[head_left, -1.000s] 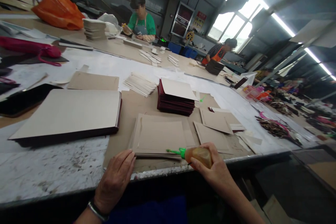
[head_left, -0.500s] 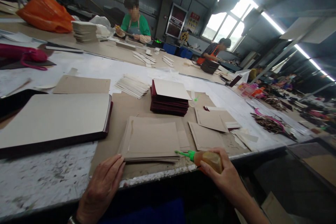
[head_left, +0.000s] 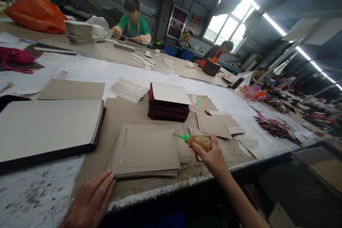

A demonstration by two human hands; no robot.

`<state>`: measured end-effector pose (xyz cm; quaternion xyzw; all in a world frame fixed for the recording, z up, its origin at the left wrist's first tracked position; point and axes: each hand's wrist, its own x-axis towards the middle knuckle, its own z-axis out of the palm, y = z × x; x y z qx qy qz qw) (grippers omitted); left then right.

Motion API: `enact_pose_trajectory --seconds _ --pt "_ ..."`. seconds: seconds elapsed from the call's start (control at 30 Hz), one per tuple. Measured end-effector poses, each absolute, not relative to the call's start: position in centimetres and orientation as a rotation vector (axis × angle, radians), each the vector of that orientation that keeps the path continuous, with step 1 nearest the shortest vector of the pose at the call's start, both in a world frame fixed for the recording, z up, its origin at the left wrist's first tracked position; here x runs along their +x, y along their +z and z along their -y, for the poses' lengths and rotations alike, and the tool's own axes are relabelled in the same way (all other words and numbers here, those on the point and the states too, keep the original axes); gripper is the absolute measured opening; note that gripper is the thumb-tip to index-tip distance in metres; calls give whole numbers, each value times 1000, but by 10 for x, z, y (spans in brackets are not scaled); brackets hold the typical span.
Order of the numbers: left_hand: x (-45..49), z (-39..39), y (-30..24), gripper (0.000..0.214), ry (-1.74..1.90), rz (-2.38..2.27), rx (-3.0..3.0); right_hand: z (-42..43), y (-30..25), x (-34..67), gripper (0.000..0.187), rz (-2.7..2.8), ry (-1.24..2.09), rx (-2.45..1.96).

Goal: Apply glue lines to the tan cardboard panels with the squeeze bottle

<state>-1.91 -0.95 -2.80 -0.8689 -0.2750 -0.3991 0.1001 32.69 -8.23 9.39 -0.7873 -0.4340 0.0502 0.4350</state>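
Note:
My right hand is wrapped round a glue bottle of amber liquid with a green nozzle. The nozzle tip is over the right edge of a stack of beige cardboard sheets. A thin line of glue runs along the top sheet's left, bottom and right sides. My left hand lies with its fingers stretched out, fingertips touching the stack's front left corner. Behind the stack is a pile of dark red panels topped by a pale sheet.
Large pale boards with dark edges lie at the left. More glued cardboard pieces lie at the right, and a fan of white strips lies farther back. The table's front edge runs close by. Two people work across the table.
My right hand has moved the glue bottle away from me, up along the stack's right edge from its front corner. The view has shifted slightly; my left hand stays at the stack's corner.

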Motion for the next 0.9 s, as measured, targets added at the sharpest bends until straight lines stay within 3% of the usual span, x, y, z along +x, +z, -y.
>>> enact_pose_trajectory --seconds 0.37,0.9 --pt "-26 6 -44 37 -1107 753 -2597 57 104 336 43 1191 187 -2039" --pt "-15 6 -17 27 -1066 602 -2483 70 110 331 40 1288 118 -2040"
